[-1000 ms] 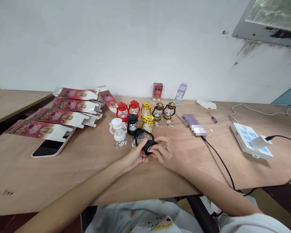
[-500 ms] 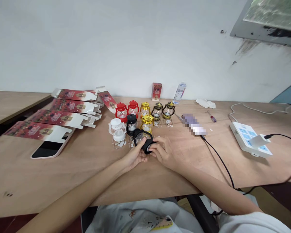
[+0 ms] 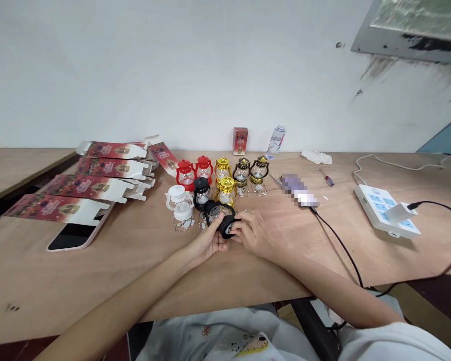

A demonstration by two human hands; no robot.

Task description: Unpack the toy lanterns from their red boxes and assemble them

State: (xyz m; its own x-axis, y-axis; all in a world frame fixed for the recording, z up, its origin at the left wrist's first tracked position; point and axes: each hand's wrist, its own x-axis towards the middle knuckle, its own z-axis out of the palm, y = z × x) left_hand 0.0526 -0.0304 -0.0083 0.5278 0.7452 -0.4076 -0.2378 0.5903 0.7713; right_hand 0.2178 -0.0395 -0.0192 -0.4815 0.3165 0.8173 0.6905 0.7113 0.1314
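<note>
A small black lantern (image 3: 226,222) lies tipped over in my hands, its base turned toward me. My left hand (image 3: 207,244) is closed around it from the left, thumb along the side. The fingers of my right hand (image 3: 254,234) are bent against the base, gripping at its rim; anything small between the fingertips is hidden. Just beyond stand a white lantern (image 3: 180,202), another black lantern (image 3: 202,193) and a gold lantern (image 3: 226,190). Behind these are red lanterns (image 3: 185,174), a second gold lantern (image 3: 222,168) and bronze-coloured lanterns (image 3: 242,171).
Flattened red printed boxes (image 3: 84,186) overlap a phone (image 3: 75,234) at left. An upright red box (image 3: 240,141) and a bottle (image 3: 276,142) stand by the wall. At right are a blurred phone (image 3: 296,186), tissue (image 3: 316,157), screwdriver (image 3: 327,177) and cabled power strip (image 3: 387,210).
The view has shifted slightly. Both hands keep their hold on the black lantern, with barely any visible change in the fingers.
</note>
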